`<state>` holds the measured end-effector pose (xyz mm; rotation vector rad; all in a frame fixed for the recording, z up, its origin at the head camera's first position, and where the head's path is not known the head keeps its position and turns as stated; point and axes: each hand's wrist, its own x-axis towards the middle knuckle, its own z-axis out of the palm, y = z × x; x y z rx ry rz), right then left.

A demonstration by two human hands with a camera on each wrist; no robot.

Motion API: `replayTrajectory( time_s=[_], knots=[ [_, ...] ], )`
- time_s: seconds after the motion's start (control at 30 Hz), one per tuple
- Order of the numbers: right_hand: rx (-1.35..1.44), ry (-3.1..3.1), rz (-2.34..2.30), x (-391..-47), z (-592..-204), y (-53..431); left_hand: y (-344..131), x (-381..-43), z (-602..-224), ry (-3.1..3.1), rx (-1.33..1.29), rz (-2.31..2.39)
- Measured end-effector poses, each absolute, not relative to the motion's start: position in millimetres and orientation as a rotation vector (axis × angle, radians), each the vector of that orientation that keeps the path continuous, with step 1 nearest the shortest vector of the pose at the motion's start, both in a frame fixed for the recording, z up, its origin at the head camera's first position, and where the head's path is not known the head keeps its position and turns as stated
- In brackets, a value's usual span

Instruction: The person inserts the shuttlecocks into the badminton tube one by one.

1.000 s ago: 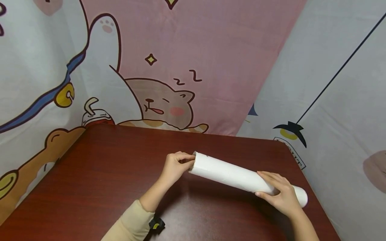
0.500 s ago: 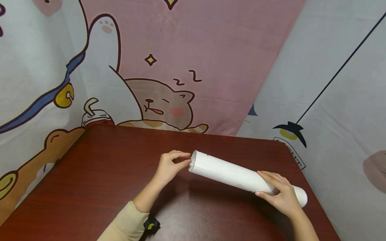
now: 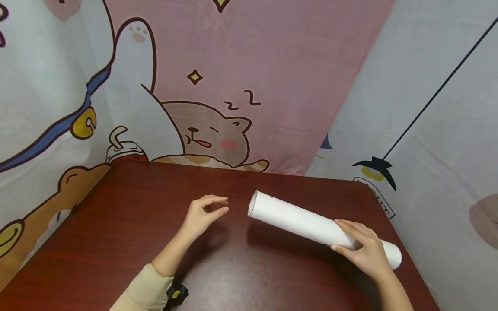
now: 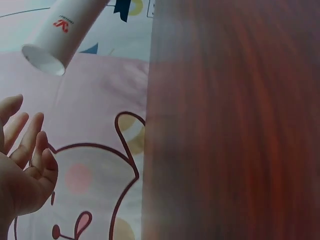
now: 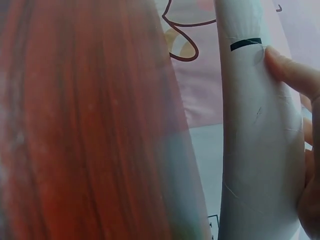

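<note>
A long white cardboard tube (image 3: 295, 217) slants above the table, its open end up and to the left. My right hand (image 3: 363, 248) grips it near the lower right end, thumb on the near side. In the right wrist view the thumb presses beside a short black mark on the tube (image 5: 255, 130). My left hand (image 3: 202, 216) hovers left of the open end, apart from it, fingers relaxed and holding nothing. In the left wrist view, a red logo shows on the tube (image 4: 62, 30), and the left hand (image 4: 27, 165) has loosely bent fingers.
The dark red-brown wooden table (image 3: 128, 216) spreads under both hands. Behind it hangs a cloth (image 3: 292, 86) printed with cartoon animals, meeting the table's back edge. A black device (image 3: 177, 294) sits at the left wrist.
My left hand has drawn out of the tube's open end and moved left, away from it. The right hand keeps its grip, and the tube has shifted slightly right.
</note>
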<state>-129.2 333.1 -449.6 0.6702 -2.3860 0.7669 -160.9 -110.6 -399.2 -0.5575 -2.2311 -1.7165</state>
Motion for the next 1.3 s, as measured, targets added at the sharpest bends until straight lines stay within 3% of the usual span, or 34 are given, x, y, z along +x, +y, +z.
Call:
replayTrajectory(
  time_s=[0.53, 1.3],
  knots=[
    [0.517, -2.455, 0.605, -135.7, -453.7, 346.3, -159.4, -182.9, -439.2, -2.257, -0.502, -1.684],
    [0.365, -2.651, 0.495, -138.2, -464.8, 355.1, -188.7, -177.6, -446.2, -2.319, -0.475, -1.678]
  ],
)
